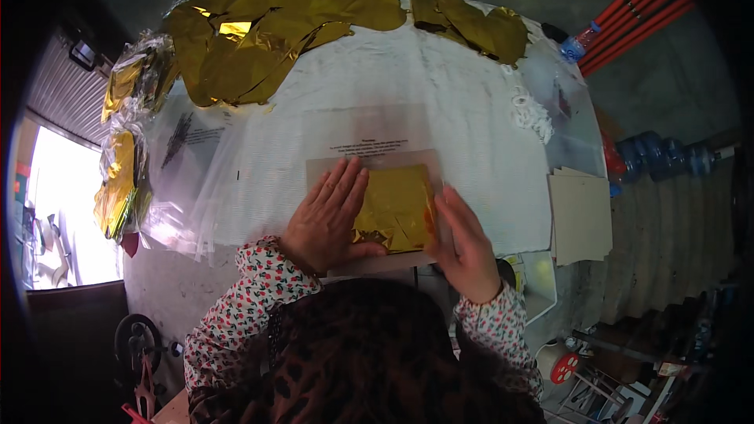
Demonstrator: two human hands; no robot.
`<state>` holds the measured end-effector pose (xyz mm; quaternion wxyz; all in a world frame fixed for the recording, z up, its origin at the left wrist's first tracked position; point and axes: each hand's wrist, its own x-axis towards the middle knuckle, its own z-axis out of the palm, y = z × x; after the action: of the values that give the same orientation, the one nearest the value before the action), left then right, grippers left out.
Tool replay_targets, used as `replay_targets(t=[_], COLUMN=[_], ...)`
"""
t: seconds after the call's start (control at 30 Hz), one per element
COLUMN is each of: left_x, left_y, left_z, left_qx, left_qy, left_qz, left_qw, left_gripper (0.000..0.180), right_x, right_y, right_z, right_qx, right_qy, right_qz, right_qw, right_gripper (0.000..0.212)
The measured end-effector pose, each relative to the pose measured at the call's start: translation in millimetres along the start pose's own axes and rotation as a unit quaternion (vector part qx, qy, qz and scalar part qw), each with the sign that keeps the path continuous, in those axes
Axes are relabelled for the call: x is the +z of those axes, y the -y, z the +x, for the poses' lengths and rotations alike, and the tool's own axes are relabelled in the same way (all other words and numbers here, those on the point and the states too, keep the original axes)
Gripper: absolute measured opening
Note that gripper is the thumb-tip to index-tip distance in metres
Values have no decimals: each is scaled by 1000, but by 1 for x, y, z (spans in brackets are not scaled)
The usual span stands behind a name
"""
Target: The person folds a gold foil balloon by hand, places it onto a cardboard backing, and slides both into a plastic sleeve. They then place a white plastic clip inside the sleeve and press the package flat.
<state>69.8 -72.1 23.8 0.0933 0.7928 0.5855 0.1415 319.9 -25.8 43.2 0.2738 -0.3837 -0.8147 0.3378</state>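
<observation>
A folded piece of gold foil (398, 202) lies in front of me, over a pale flat sheet (322, 180) and a clear plastic bag (369, 122) with small dark print. My left hand (334, 216) rests flat on the foil's left part, its fingers stretched out and the thumb along the near edge. Beside the right edge, my right hand (465, 243) stands on its side with fingers extended, touching or nearly touching the packet there. An orange-red patch shows at that edge; I cannot make out what it is.
Large gold foil balloons (259, 47) lie flat along the table's far edge. Wrapped foil packets (122, 180) and clear bags (188, 188) sit at left. To the right are white string (532, 114), stacked cards (580, 216) and a plastic bottle (580, 43).
</observation>
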Motion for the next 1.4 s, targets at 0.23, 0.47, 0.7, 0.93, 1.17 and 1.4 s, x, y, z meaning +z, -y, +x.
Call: replay_targets(t=[0.23, 0.47, 0.7, 0.93, 1.17, 1.4], left_x=[-9, -34, -8, -27, -26, -21], left_y=[5, -18, -16, -14, -7, -5], left_z=[-3, -67, -79, -63, -69, -70], left_qx=[47, -36, -34, -73, -53, -11], left_qy=[-33, -48, -79, -31, -55, -59], left_qz=[-58, -80, -20, -41, -56, -32], left_qw=[997, 995, 996, 996, 995, 998], left_gripper=[97, 82, 82, 93, 91, 70], right_x=[8, 11, -11, -20, -20, -12], right_y=[-6, -12, -6, -23, -21, -30], right_z=[-35, -37, -17, 5, -6, -17], right_qx=[-97, -106, -81, -44, -87, -179], right_qy=[7, 0, 53, 143, 125, 59], right_qz=[-173, -183, -142, -192, -215, -264], right_qw=[980, 977, 985, 970, 965, 946], right_gripper=[54, 55, 86, 97, 90, 75])
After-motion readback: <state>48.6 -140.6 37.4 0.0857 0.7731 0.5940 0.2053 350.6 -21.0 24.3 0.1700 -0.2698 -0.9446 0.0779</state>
